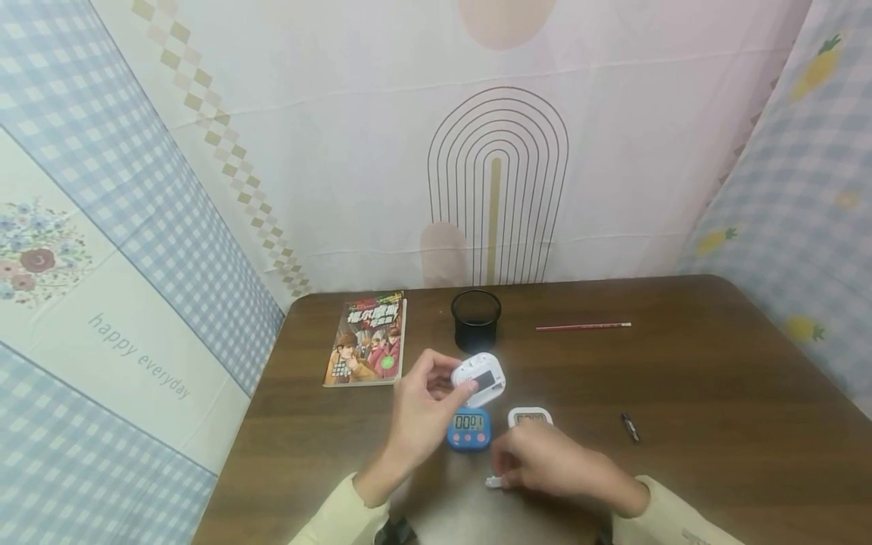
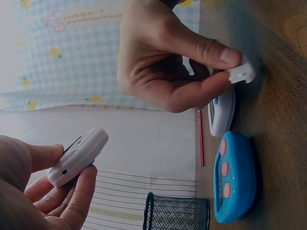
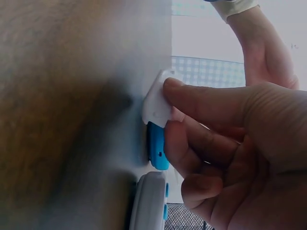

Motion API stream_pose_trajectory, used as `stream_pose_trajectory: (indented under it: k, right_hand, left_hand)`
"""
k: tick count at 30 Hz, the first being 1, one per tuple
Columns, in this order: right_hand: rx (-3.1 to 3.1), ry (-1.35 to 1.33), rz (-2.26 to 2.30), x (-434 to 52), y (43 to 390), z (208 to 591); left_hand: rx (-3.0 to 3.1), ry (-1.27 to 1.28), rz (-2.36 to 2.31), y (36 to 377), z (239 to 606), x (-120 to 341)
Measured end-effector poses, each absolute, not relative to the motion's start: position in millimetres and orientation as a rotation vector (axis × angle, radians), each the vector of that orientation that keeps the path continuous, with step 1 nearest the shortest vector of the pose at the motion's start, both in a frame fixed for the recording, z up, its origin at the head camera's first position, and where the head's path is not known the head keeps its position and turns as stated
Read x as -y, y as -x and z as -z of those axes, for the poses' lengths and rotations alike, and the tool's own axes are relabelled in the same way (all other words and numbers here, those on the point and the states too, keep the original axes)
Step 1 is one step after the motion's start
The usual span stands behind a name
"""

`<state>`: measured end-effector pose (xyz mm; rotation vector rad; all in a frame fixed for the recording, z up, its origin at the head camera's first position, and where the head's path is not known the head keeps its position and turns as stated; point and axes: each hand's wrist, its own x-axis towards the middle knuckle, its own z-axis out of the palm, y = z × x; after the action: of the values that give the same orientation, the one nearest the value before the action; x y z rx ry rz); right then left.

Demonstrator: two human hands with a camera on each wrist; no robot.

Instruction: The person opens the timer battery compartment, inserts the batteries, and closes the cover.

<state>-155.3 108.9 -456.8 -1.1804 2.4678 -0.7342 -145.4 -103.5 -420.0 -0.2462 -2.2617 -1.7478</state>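
My left hand [image 1: 424, 409] grips a white digital timer [image 1: 492, 368] above the table, its back turned up with a dark rectangular patch showing. Edge-on in the left wrist view, the same timer [image 2: 79, 158] sits between thumb and fingers. Low over the table, my right hand [image 1: 555, 460] pinches a small white plastic cover [image 3: 157, 103] between thumb and forefinger; a small tab shows on this cover [image 2: 241, 74]. A blue timer [image 1: 468, 430] with pink buttons lies face up between the hands. Another white timer [image 1: 530, 415] lies behind my right hand, which partly hides it.
A black mesh pen holder [image 1: 476, 333] stands behind the held timer. To its left lies a book [image 1: 368, 341] with a colourful cover, to its right a red pencil [image 1: 583, 327]. A small dark, silvery item [image 1: 630, 427] is on the right of the brown table [image 1: 715, 363].
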Motion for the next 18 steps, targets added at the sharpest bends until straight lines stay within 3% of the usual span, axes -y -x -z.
stream_pose_trajectory:
  k: [18]
  right_hand:
    - [-2.458,1.130,0.650,-108.9,153.3,459.8]
  left_hand:
    - [2.250,0.254,1.752,144.8,419.1,103.6]
